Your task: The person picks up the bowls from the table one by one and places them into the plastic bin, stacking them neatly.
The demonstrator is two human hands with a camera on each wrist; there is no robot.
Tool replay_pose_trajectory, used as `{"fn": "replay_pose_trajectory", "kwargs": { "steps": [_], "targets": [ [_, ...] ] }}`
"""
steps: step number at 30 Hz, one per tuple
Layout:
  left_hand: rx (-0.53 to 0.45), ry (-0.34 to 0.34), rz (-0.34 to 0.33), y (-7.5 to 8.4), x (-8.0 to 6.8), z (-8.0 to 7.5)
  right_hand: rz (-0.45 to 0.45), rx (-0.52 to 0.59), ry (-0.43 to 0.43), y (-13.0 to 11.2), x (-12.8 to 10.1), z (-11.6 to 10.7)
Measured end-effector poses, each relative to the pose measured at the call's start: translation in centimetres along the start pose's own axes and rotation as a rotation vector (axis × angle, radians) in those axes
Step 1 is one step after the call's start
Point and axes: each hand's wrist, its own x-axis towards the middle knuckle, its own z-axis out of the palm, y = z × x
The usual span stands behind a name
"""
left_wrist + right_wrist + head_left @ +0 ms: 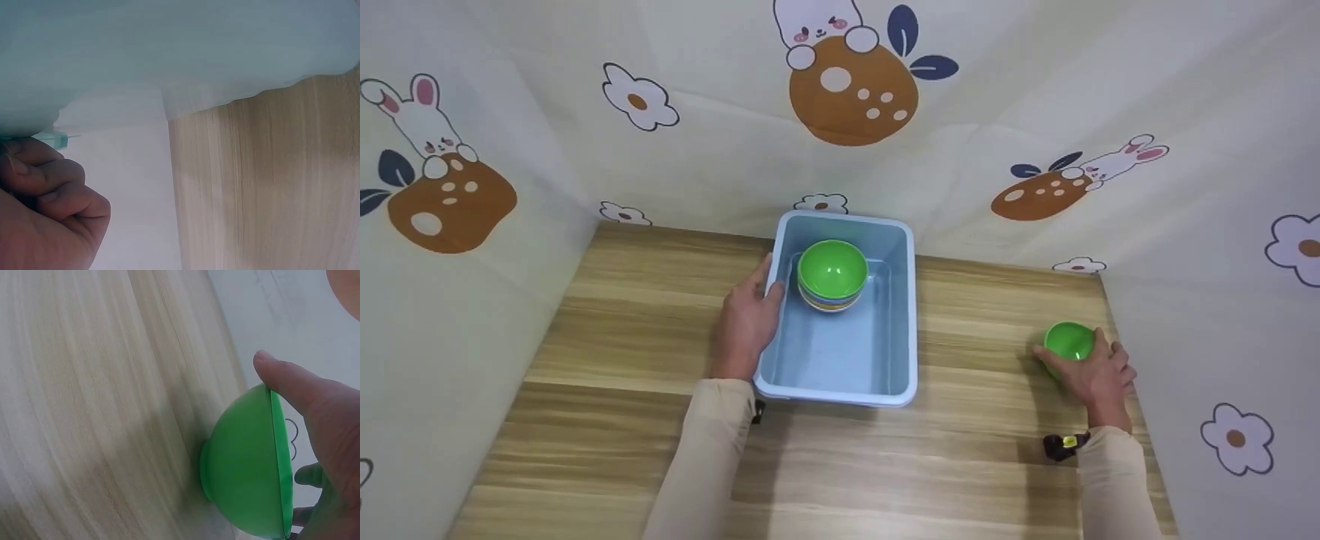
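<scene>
A light blue plastic bin (840, 360) stands on the table. Inside it, toward the back left, sits a stack of bowls with a green bowl (832, 268) on top and blue, orange and white edges below. My left hand (746, 322) grips the bin's left side wall; in the left wrist view its fingers (73, 199) are curled at the edge of the bin (185, 50). Far to the right, my right hand (1095, 375) holds a second green bowl (242, 461) by the rim, thumb on one side and fingers on the other. Whether its foot touches the table I cannot tell.
The wood-grain table (982, 450) lies between fabric walls. The back wall (720, 165) is printed with rabbits and flowers and stands right behind the bin. The right wall (1215, 337) comes close beside my right hand. A dark camera (1065, 446) sits at my right wrist.
</scene>
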Motion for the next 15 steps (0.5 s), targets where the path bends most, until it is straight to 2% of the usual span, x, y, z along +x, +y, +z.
{"fn": "replay_pose_trajectory", "kwargs": {
  "steps": [5, 12, 15],
  "targets": [
    [-0.003, 0.003, -0.002, 0.07, 0.03, 0.05, -0.022, 0.034, 0.026, 0.06, 0.04, 0.38],
    [-0.040, 0.023, 0.044, -0.08, 0.36, 0.13, -0.049, 0.082, 0.054, 0.17, 0.31, 0.70],
    [-0.024, 0.019, 0.031, 0.01, 0.36, 0.13, -0.044, 0.076, 0.057, 0.21, 0.33, 0.69]
  ]
}}
